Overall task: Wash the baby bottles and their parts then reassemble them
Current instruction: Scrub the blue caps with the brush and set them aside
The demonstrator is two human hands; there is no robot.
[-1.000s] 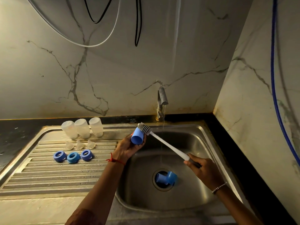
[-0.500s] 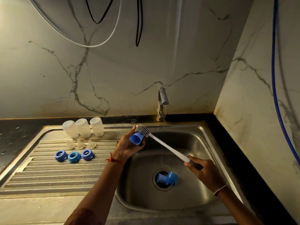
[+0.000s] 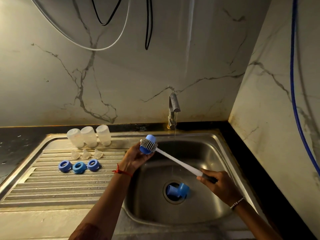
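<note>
The person's left hand is up over the left edge of the stainless steel sink basin, fingers curled round a small blue plastic dome-shaped bottle cap. The grey bristled head of a long white-handled bottle brush lies across that cap, bristles against the blue plastic. The right hand is closed round the dark grip at the brush's near end, over the middle of the basin. A thin stream of water falls from the grey metal tap at the sink's back edge, passing just right of the held cap without touching it. Down on the drain hole lie two more blue caps, touching each other. Left of the basin is the ribbed steel drainboard. At its back edge three translucent plastic bottles stand in a close row. Just in front of them sit three clear silicone teats, and nearer the middle of the board three blue screw rings lie in a row, openings up.
</note>
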